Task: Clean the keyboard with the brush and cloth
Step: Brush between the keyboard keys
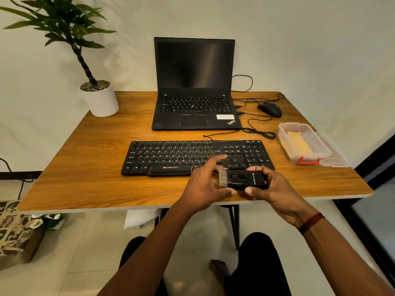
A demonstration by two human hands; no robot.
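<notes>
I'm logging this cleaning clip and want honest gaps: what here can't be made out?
Head view only:
- Brush: the right hand covers its rear end; the left hand hides its underside.
- Keyboard: the hands hide its near right edge.
- Container: contents look yellowish; whether that is the cloth is unclear.

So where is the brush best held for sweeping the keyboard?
By the black body of the brush, from its right end, as the right hand does. The bristles stick out at the left end, so a grip there leaves them free.
</notes>
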